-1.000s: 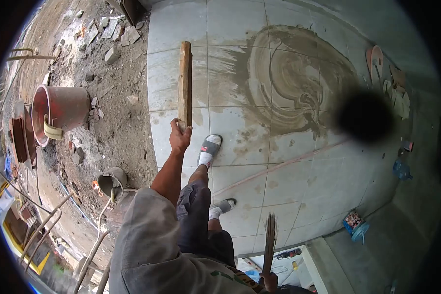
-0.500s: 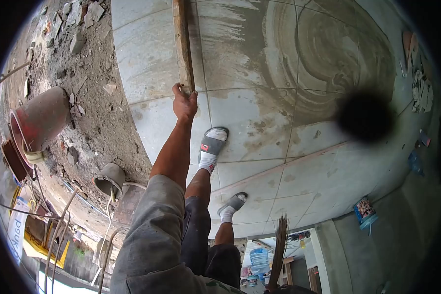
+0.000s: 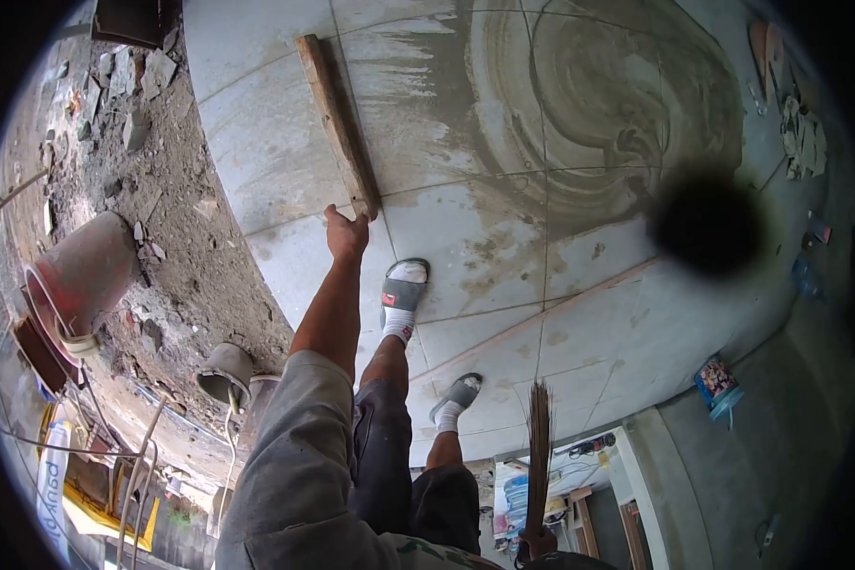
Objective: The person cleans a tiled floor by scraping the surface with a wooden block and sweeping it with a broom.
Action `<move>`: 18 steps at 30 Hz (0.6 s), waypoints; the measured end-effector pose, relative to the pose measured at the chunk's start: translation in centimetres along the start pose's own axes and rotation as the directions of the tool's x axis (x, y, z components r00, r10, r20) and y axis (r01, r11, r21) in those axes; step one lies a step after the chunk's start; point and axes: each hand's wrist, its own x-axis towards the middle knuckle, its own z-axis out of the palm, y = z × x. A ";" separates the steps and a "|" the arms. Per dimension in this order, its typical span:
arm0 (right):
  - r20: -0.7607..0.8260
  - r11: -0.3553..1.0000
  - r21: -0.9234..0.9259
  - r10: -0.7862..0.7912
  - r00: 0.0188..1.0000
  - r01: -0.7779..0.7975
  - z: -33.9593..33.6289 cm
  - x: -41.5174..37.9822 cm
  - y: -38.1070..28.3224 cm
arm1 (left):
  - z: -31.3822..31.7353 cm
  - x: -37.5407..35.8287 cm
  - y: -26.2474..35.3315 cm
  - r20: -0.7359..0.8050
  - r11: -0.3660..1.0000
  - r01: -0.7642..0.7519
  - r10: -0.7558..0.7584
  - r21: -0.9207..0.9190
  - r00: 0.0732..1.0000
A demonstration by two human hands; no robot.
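Note:
My left hand [image 3: 349,234] is at the near end of a rough wooden plank [image 3: 335,123], its fingers at the end's left corner and partly hidden. The plank stretches away from me over the pale floor tiles [image 3: 266,123], slightly left of a grout line. Low in the view, my right hand [image 3: 539,543] is closed around the base of a broom of thin brown sticks [image 3: 539,456], whose bristles point up. My feet, in grey slide sandals [image 3: 406,285] and white socks, stand on the tiles between the two hands.
Wet grey smears [image 3: 608,104] swirl over the tiles ahead and right. On the left runs rubble-strewn dirt [image 3: 161,218] with a large reddish bucket [image 3: 90,271] and a smaller grey bucket [image 3: 226,366]. A clear container [image 3: 719,385] stands by the right wall; debris [image 3: 803,138] lies farther up.
The plank has shifted down and left in the view, tilting more, and its far end now shows. My left hand is lower with it. The broom and my right hand have risen into sight.

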 end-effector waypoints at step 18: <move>-0.045 0.877 0.272 -0.399 0.916 0.396 -2.6 -13.7 -15.7 | -26.5 -10.1 9.4 -0.061 0.865 -0.397 0.399 -0.305 0.915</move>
